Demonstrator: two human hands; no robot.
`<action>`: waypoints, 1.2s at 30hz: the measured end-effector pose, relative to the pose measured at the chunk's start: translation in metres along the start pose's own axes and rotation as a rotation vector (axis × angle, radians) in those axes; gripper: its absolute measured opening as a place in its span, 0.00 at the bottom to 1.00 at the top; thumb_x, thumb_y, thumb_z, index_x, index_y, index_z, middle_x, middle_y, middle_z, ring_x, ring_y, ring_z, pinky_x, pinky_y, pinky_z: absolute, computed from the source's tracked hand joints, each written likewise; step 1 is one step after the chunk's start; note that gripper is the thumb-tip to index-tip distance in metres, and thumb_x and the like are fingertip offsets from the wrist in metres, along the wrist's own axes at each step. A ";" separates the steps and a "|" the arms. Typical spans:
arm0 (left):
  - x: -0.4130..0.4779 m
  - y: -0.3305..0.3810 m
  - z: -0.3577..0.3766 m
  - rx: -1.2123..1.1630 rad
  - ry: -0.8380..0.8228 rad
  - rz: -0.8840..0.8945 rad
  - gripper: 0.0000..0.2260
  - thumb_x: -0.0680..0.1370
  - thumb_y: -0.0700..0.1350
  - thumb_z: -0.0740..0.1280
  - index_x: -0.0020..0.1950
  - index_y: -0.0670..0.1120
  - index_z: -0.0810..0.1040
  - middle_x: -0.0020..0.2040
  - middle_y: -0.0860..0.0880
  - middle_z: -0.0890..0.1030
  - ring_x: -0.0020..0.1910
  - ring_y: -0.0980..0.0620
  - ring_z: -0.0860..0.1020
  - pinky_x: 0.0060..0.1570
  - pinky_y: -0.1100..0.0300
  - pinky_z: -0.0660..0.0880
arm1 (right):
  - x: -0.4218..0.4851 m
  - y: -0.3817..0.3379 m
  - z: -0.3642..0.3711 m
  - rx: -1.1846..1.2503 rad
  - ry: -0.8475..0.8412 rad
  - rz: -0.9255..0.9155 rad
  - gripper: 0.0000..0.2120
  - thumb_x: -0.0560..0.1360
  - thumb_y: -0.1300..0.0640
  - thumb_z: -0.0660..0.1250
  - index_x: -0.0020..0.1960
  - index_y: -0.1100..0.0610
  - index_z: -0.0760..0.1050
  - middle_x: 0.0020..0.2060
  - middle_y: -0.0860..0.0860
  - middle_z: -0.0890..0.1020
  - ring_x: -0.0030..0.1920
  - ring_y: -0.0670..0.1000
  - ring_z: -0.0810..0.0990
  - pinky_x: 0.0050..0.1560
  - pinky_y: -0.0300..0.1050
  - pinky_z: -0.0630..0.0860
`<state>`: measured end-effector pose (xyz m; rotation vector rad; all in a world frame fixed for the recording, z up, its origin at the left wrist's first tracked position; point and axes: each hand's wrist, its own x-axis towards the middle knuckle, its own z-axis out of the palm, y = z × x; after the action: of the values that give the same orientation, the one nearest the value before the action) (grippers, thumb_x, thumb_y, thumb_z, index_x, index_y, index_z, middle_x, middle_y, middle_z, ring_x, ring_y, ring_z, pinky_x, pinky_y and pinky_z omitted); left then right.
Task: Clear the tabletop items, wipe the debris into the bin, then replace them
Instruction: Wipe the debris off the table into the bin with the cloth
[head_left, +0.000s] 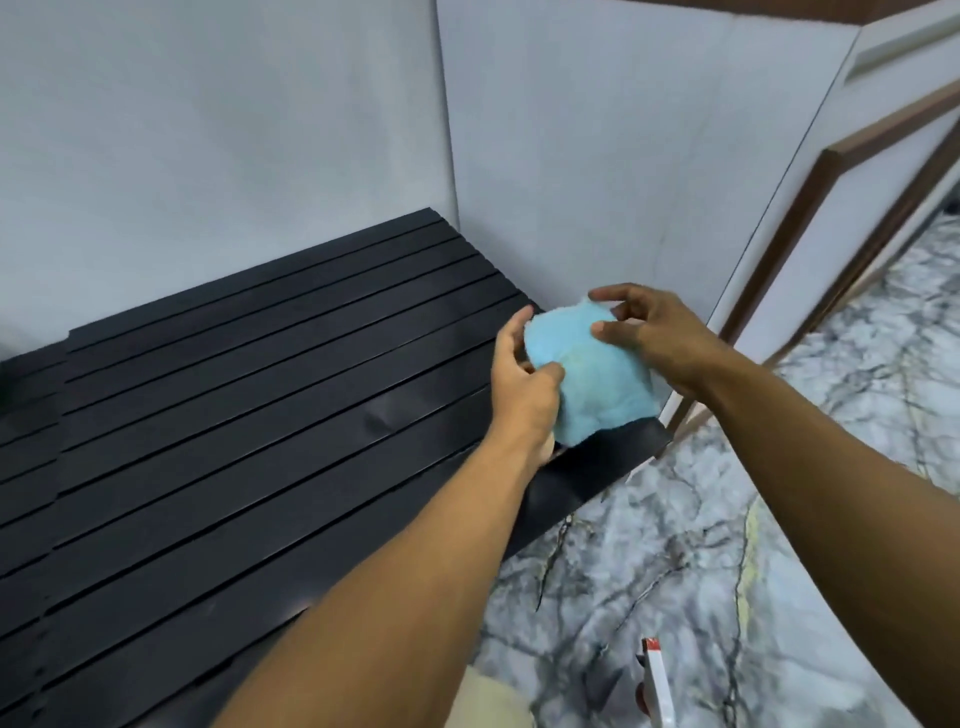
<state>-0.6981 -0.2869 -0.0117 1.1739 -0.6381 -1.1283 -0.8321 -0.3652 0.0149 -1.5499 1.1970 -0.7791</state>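
Observation:
A light blue cloth (597, 374) is bunched up above the right end of the black slatted tabletop (260, 389). My left hand (524, 384) grips the cloth's left side with thumb and fingers. My right hand (654, 332) touches its upper right part with fingertips curled over it. Both forearms reach in from the bottom of the view. No other items lie on the slats that I can see.
Grey padded wall panels (208, 130) stand behind the tabletop. A marble-patterned floor (727, 545) lies to the right. A white and red object (655, 680) sits on the floor near the bottom edge. Brown-framed panels (831, 234) run along the right.

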 end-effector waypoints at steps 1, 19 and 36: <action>0.000 -0.009 -0.005 0.068 0.007 -0.022 0.30 0.71 0.26 0.57 0.66 0.54 0.70 0.64 0.47 0.72 0.52 0.51 0.77 0.46 0.58 0.80 | 0.000 0.007 0.003 -0.087 -0.033 0.010 0.19 0.75 0.61 0.69 0.64 0.51 0.74 0.46 0.49 0.75 0.45 0.49 0.78 0.39 0.32 0.76; -0.002 -0.015 -0.009 0.110 -0.059 -0.259 0.22 0.76 0.47 0.69 0.69 0.50 0.67 0.59 0.50 0.79 0.52 0.51 0.81 0.50 0.56 0.80 | -0.010 0.017 0.013 0.355 -0.026 0.034 0.22 0.71 0.73 0.65 0.58 0.52 0.78 0.54 0.52 0.78 0.53 0.53 0.79 0.55 0.55 0.78; -0.009 -0.043 -0.034 0.825 -0.067 -0.052 0.21 0.72 0.45 0.71 0.61 0.57 0.69 0.49 0.53 0.76 0.50 0.46 0.80 0.53 0.49 0.77 | -0.009 0.057 0.021 -0.526 0.032 -0.010 0.18 0.70 0.57 0.74 0.59 0.54 0.78 0.60 0.51 0.78 0.54 0.47 0.73 0.54 0.38 0.66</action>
<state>-0.6868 -0.2650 -0.0617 1.8554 -1.1929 -0.9643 -0.8340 -0.3520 -0.0450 -1.9707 1.4980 -0.5161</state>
